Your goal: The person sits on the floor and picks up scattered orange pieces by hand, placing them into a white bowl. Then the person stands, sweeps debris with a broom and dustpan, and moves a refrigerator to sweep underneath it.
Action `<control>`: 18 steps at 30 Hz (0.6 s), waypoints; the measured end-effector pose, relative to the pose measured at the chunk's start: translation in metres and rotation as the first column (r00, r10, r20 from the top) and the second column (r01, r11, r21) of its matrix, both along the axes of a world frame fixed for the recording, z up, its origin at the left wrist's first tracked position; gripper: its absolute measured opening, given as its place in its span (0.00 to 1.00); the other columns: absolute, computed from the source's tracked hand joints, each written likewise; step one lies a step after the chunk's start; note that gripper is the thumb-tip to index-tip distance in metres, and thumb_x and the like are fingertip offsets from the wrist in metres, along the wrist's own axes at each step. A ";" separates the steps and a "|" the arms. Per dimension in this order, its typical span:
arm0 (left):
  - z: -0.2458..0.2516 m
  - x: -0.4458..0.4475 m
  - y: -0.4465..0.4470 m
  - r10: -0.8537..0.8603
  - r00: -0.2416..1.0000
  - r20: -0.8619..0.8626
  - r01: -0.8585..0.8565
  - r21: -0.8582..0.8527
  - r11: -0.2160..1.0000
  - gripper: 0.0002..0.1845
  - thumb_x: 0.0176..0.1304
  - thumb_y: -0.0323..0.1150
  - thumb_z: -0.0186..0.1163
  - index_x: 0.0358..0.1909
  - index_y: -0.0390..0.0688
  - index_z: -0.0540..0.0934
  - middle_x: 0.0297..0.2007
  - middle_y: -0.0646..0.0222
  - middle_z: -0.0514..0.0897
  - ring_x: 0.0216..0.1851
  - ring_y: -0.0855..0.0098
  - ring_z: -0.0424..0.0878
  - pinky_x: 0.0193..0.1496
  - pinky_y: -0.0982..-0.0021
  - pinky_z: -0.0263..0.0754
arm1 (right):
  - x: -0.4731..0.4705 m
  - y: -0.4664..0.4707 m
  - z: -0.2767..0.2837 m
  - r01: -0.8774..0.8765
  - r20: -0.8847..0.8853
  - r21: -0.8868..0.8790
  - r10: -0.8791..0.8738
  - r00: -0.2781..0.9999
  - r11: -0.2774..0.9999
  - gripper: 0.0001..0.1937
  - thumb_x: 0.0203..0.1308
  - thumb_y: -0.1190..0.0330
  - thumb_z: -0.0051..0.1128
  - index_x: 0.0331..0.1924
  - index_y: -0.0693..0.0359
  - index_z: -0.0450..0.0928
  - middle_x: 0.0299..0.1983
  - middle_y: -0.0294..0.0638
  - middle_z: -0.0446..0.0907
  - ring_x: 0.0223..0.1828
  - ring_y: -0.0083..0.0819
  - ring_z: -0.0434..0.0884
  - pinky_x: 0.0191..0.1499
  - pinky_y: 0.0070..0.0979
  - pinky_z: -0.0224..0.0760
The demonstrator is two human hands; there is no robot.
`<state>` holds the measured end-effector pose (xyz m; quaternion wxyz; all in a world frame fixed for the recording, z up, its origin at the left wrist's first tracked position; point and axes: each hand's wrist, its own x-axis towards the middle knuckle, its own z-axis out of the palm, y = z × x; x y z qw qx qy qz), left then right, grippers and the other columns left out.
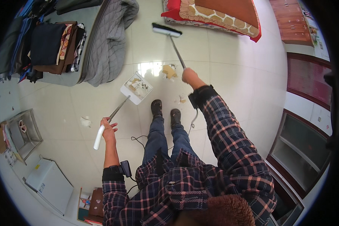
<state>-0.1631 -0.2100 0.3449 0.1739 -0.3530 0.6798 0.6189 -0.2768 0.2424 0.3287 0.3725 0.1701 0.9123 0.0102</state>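
My left hand [109, 130] grips the handle of a long-handled white dustpan [135, 98], which has scraps of paper and other litter in its pan. In my right hand [191, 76] is the metal shaft of a broom [166, 30]. Its black-bristled white head points away from me, near the far bed. A heap of tan and white litter [169, 71] lies on the tiled floor between dustpan and broom shaft. Smaller crumbs [182, 99] are scattered nearer my feet. A crumpled white scrap [86, 121] rests on the floor left of the dustpan.
Folded clothes [48, 45] are piled on a bed at left, a grey quilted cover [106, 42] hanging from its edge. Another bed [223, 14] stands ahead. Cabinets [299, 152] line the right. A metal rack [31, 132] and white appliance [49, 185] stand left. Cables [138, 138] hang near my legs.
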 end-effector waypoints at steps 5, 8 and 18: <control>-0.007 -0.005 0.002 0.016 0.999 0.043 -0.017 0.009 1.000 0.28 0.64 0.58 0.42 0.44 0.42 0.71 0.40 0.64 0.74 0.26 0.74 0.78 0.22 0.77 0.70 | 0.117 0.031 0.023 -0.119 0.032 0.024 0.118 0.992 0.993 0.09 0.50 0.73 0.52 0.36 0.69 0.73 0.35 0.56 0.80 0.39 0.47 0.81 0.40 0.36 0.76; -0.011 -0.012 0.006 0.008 0.999 0.043 -0.009 0.022 1.000 0.28 0.63 0.59 0.42 0.44 0.42 0.71 0.40 0.65 0.74 0.25 0.75 0.77 0.22 0.78 0.69 | 0.169 0.048 0.052 0.016 0.143 0.084 -0.028 0.989 0.996 0.13 0.51 0.72 0.54 0.40 0.70 0.73 0.39 0.54 0.80 0.42 0.46 0.81 0.42 0.36 0.76; -0.007 -0.012 -0.004 0.018 0.999 0.048 -0.018 -0.005 1.000 0.27 0.63 0.58 0.43 0.42 0.42 0.72 0.36 0.67 0.74 0.25 0.77 0.76 0.22 0.78 0.69 | 0.205 0.048 0.127 0.274 0.012 -0.030 -0.274 0.962 0.961 0.13 0.50 0.73 0.47 0.40 0.70 0.71 0.35 0.59 0.78 0.38 0.53 0.79 0.41 0.41 0.74</control>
